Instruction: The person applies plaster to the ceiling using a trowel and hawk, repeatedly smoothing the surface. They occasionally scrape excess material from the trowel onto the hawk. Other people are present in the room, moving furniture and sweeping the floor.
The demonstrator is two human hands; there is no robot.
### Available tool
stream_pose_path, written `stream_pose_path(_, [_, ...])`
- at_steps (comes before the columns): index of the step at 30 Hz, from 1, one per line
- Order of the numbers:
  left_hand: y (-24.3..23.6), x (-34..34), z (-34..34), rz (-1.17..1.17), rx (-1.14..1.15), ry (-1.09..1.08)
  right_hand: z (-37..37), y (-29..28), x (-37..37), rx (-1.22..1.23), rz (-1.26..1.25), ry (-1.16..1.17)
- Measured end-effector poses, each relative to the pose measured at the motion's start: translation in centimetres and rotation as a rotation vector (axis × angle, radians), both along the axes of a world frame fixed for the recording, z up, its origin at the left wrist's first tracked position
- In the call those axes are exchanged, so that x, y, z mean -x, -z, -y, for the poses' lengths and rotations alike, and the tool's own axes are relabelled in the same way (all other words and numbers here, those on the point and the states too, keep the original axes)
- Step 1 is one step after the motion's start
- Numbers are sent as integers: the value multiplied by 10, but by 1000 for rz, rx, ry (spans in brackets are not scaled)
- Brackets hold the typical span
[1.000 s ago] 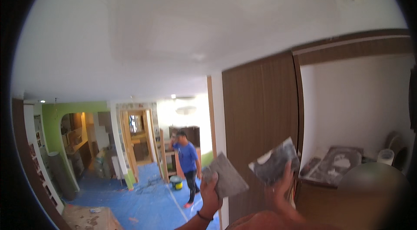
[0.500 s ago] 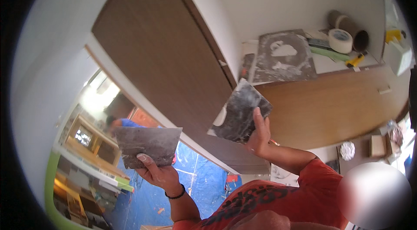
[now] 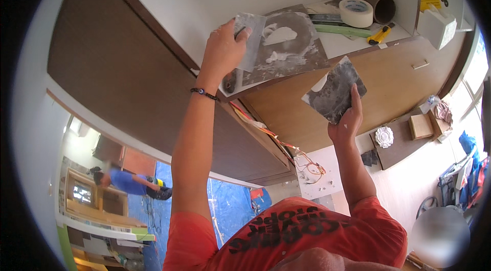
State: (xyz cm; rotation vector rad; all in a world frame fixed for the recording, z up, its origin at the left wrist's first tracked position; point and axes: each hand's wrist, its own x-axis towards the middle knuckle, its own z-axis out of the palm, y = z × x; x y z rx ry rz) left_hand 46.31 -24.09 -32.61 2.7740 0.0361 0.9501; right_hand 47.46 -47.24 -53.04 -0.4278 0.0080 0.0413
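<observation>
My left hand [image 3: 222, 53] is raised at the shelf, closed around a thin, greyish rectangular putty plate [image 3: 250, 46] with the thumb on its face. That plate stands tilted at the left edge of a dark board [image 3: 309, 58] smeared with white paste [image 3: 280, 35]. Lower and to the right, my right hand [image 3: 348, 120] grips a second, darker putty plate [image 3: 335, 92] from below, thumb lying over it. A dab of white paste [image 3: 319, 84] sits near that plate's left edge, and its dark face has whitish smears.
On the shelf lie a roll of white tape [image 3: 356, 13], a brown cardboard tube [image 3: 383, 9], a green strip [image 3: 342, 30] and a yellow cutter [image 3: 379, 34]. Loose wires [image 3: 309, 166] hang below. A person in blue [image 3: 128, 181] is beyond the doorway, near blue sheeting [image 3: 230, 204].
My left hand has moved up and right with its plate, from the doorway to the board on the shelf. The right hand's plate now appears further right. The view has shifted.
</observation>
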Motion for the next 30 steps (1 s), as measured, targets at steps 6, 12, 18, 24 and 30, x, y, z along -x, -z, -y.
stream_pose_path(6, [49,-36,2,-210,-459,-33,-3,-8,-11,60,-124,-1])
stream_pose_path(12, [81,-44,3,-242,-575,57,-19,-18,-17,106,-72,-14])
stream_pose_path(18, [70,-24,8,-262,-543,196,-26,-15,-19,172,-21,28])
stream_pose_path(24, [20,11,1,-358,-259,176,-20,-9,-15,462,15,198])
stream_pose_path(30, [36,74,31,-77,201,312,-11,-11,31,-99,-130,-27])
